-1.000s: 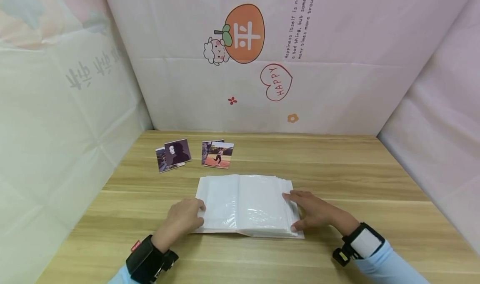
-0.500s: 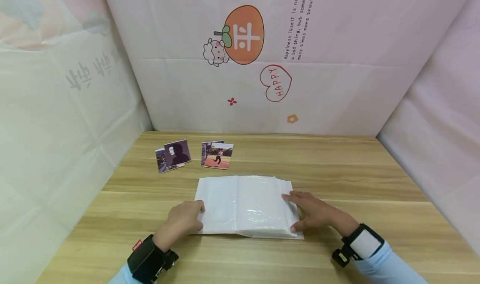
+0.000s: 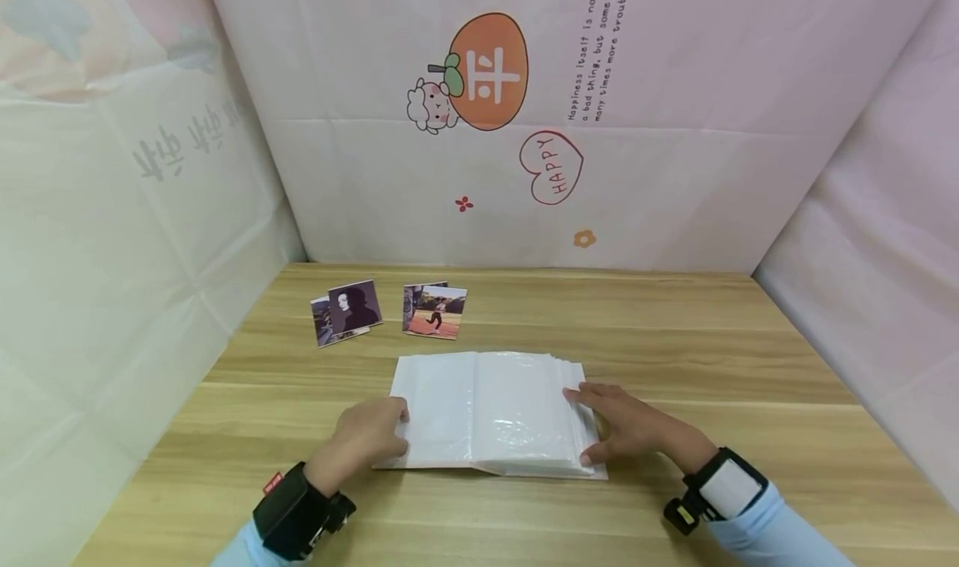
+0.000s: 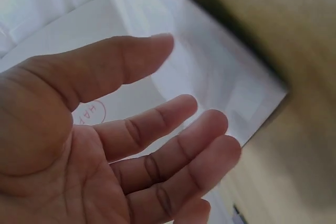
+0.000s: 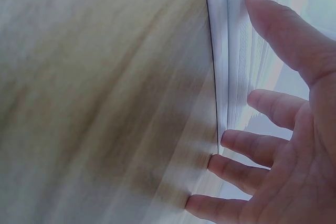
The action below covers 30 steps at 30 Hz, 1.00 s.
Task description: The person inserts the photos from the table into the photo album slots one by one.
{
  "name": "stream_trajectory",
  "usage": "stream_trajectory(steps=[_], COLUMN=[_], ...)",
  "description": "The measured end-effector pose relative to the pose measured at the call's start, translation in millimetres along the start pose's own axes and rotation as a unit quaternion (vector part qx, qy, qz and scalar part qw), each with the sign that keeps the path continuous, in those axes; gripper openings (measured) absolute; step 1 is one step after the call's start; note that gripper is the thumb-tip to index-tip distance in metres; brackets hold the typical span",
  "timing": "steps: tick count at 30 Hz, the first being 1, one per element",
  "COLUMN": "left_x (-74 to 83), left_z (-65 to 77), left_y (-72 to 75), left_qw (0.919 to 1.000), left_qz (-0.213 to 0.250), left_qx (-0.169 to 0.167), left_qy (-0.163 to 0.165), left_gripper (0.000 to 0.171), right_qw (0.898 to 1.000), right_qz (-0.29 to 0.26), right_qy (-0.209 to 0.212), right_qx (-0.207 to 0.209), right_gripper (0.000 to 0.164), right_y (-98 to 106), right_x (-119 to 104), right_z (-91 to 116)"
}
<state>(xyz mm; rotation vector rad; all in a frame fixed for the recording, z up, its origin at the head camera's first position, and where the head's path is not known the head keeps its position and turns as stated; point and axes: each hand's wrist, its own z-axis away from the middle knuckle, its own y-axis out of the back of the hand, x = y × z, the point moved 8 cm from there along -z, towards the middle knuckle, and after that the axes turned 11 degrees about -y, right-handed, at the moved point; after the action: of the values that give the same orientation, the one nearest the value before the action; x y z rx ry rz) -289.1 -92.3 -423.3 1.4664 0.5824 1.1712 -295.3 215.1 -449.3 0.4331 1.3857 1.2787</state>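
Observation:
A white photo album (image 3: pixel 517 409) lies open on the wooden table, its clear sleeves showing no pictures. At its left edge is my left hand (image 3: pixel 365 435), thumb and fingers apart and gently bent over the cover's edge. The left wrist view shows the fingertips (image 4: pixel 215 153) close over the white page with a gap below the thumb. My right hand (image 3: pixel 628 420) rests at the right edge, fingers spread. In the right wrist view its thumb (image 5: pixel 286 27) touches the stacked page edges (image 5: pixel 239 51), while the lower fingers reach down beside the cover and table.
Two overlapping photos (image 3: pixel 355 307) lie at the back left of the table (image 3: pixel 637 317). Right of them is another overlapping pair, with a running figure on the top photo (image 3: pixel 437 313). A printed white cloth (image 3: pixel 674 192) hangs behind, and more cloth covers both sides.
Both hands stay at the album's two edges, and the album stays open at the same pages. The scene sits very slightly lower in the head view.

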Motion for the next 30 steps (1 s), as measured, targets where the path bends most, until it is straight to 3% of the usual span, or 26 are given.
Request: stream_trajectory(steps=[5,11,15,18,22,26,30], left_x=[-5.0,-22.9,-34.5,-40.4,-46.5,-44.5,-41.9], left_z=[-15.5,-46.3,-67.2,-80.7,-96.4,-106.4,-112.7], left_y=[16.4,36.3,46.5,48.8,45.1,40.3,32.6], left_qw=[0.9998,0.9985,0.9946,0.9885,0.9821,0.9848,0.9876], left_qz=[0.003,0.023,0.069,0.124,0.169,0.162,0.151], left_qx=[0.020,0.050,0.076,0.082,0.067,0.044,0.018], left_qy=[-0.004,0.008,0.018,0.027,0.050,0.045,0.039], left_gripper=[0.031,0.031,0.017,0.024,0.032,0.005,0.040], right_qw=[1.000,1.000,1.000,1.000,1.000,1.000,1.000], right_qz=[0.004,0.003,0.009,0.009,0.000,-0.004,0.001], right_qy=[0.004,0.004,0.000,-0.001,0.005,0.015,0.019], right_qx=[0.003,0.002,0.007,0.010,0.008,0.004,0.007], right_gripper=[0.091,0.091,0.091,0.091,0.090,0.091,0.091], right_y=[0.8,1.6,4.2,5.9,5.1,1.4,0.1], right_x=[0.7,0.2,0.1,0.2,0.4,-1.1,-1.9], right_z=[0.7,1.7,2.5,3.4,4.3,4.5,4.5])
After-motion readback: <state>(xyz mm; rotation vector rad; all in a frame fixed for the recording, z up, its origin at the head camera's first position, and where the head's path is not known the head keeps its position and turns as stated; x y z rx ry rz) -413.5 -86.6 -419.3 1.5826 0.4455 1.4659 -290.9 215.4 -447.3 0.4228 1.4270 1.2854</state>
